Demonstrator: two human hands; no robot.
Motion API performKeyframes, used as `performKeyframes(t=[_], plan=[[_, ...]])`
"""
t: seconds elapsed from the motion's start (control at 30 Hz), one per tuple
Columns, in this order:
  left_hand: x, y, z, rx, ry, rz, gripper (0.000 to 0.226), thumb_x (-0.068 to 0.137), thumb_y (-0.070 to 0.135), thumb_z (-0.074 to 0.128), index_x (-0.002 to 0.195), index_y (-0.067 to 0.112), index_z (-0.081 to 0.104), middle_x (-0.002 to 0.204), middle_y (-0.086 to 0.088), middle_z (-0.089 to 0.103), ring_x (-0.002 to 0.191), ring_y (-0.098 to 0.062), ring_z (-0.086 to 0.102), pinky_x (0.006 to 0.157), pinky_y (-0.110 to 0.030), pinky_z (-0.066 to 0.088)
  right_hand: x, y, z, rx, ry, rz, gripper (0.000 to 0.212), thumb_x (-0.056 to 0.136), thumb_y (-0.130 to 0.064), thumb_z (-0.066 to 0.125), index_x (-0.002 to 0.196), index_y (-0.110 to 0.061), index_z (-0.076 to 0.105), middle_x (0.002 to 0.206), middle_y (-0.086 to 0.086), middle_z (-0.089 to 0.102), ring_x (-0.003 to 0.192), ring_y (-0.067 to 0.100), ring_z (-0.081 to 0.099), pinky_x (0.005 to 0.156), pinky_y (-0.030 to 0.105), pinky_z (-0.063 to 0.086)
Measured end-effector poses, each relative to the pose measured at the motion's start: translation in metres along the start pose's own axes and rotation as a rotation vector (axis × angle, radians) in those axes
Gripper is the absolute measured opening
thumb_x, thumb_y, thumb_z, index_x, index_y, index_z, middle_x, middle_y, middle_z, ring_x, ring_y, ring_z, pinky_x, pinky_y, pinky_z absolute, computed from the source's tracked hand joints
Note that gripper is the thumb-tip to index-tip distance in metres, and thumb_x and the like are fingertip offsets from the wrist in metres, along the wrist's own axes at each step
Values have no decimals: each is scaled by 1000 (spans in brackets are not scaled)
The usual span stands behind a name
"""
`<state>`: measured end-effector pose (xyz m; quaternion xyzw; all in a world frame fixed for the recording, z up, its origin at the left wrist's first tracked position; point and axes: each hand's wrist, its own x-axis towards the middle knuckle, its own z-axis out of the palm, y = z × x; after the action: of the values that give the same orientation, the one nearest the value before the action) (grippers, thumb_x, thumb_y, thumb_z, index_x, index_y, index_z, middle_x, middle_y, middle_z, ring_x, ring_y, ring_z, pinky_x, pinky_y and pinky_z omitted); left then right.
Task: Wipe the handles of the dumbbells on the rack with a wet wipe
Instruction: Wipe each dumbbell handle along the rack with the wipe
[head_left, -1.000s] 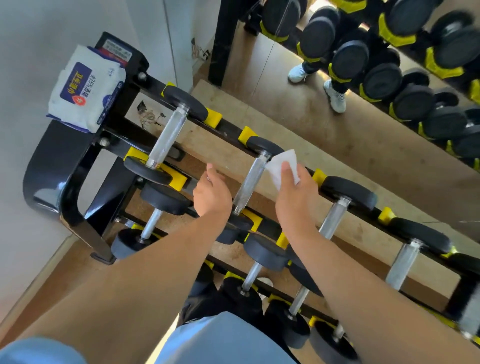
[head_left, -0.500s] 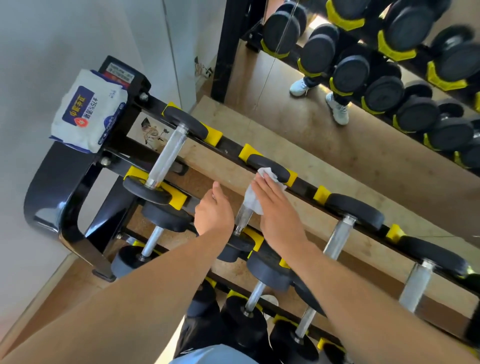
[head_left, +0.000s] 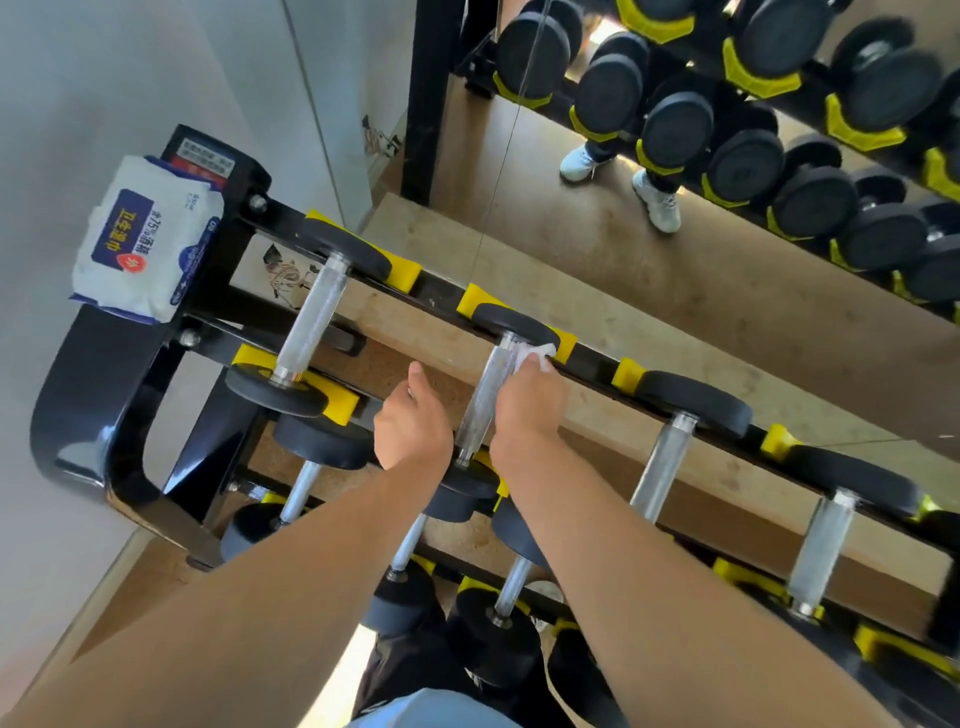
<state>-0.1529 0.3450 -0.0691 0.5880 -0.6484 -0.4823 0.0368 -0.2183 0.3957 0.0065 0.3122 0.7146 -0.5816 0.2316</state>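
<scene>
Right hand (head_left: 527, 405) clamps crumpled white wipe (head_left: 535, 357) round knurled chrome handle (head_left: 485, 400); left hand (head_left: 413, 426) beside handle, loosely curled, empty. Soft wipes pack (head_left: 148, 236) atop black rack (head_left: 104, 374).

Open lanes between the top-row handles; the second one is taken.

Between the first handle (head_left: 311, 317) and the second handle (head_left: 480, 402) lies a wide gap over bare floor, partly filled by the left hand (head_left: 413, 423), which hangs in it holding nothing. The right hand (head_left: 527, 402) presses a wet wipe (head_left: 532, 358) against the second handle's far end, closing that side. The gap on to the third handle (head_left: 660, 467) stands free. A wipes pack (head_left: 148, 239) tops the rack's (head_left: 104, 374) left end.
</scene>
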Motion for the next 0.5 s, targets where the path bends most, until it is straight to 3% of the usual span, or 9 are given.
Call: performKeyframes(t=[0.07, 0.13, 0.2, 0.23, 0.27, 0.3, 0.33, 0.43, 0.5], plan=[[0, -1, -1, -9, -1, 1, 66, 103, 59, 19, 99, 16, 69, 100, -9, 68, 92, -29, 60, 78, -37, 41, -14, 13, -6, -57, 9, -109, 40, 109, -26, 37, 140, -6, 53, 137, 16, 58, 124, 31, 55, 88, 17, 43], [-1, 0, 1, -17, 5, 0, 67, 103, 58, 18, 103, 16, 70, 101, -8, 68, 94, -29, 61, 78, -36, 40, -22, 15, -15, -67, 30, -193, 40, 108, -34, 38, 134, -11, 58, 127, 12, 63, 117, 26, 58, 103, 35, 43], [-1, 0, 1, -43, 37, -22, 64, 105, 53, 19, 97, 17, 71, 99, -8, 70, 93, -29, 63, 79, -36, 43, -27, 9, -21, -39, 36, -255, 33, 108, -34, 38, 122, -17, 62, 110, 9, 65, 101, 17, 61, 101, 38, 45], [-1, 0, 1, -73, 52, -32, 63, 107, 49, 19, 91, 18, 71, 96, -7, 70, 92, -28, 63, 80, -37, 45, -28, 7, -25, -62, 9, -358, 32, 109, -32, 38, 124, -14, 60, 111, 12, 65, 102, 15, 61, 98, 38, 47], [-2, 0, 0, -101, 70, -41, 62, 107, 46, 19, 86, 19, 70, 93, -6, 69, 90, -27, 63, 81, -37, 47, -26, 6, -28, -154, -47, -526, 32, 109, -27, 38, 125, -10, 60, 128, 16, 45, 100, 13, 60, 90, 39, 47], [-3, 0, -1, -121, 88, -46, 61, 108, 44, 19, 83, 19, 69, 90, -4, 68, 87, -26, 62, 82, -36, 46, -22, 5, -32, -313, -136, -741, 27, 108, -19, 39, 124, -11, 59, 106, 9, 65, 98, 7, 59, 86, 34, 46], [-4, 0, -2, -139, 106, -49, 61, 108, 42, 19, 83, 18, 68, 88, -3, 67, 85, -23, 61, 80, -35, 44, -13, 7, -35, -544, -251, -953, 29, 104, -8, 41, 127, -11, 58, 106, -8, 58, 107, 5, 56, 96, 30, 45], [-9, 2, -4, -169, 149, -55, 59, 109, 39, 19, 83, 16, 67, 82, 2, 63, 77, -17, 55, 77, -29, 35, 47, 19, -42, -1304, -504, -1495, 52, 84, 3, 42, 132, -6, 61, 139, 8, 59, 140, 26, 43, 122, 41, 24], [-8, 1, -4, -175, 168, -57, 59, 110, 37, 20, 83, 14, 67, 79, 4, 61, 74, -15, 53, 77, -28, 34, 63, 21, -45, -1557, -533, -1580, 46, 83, 0, 53, 127, -4, 66, 139, 12, 60, 142, 29, 43, 122, 46, 27]])
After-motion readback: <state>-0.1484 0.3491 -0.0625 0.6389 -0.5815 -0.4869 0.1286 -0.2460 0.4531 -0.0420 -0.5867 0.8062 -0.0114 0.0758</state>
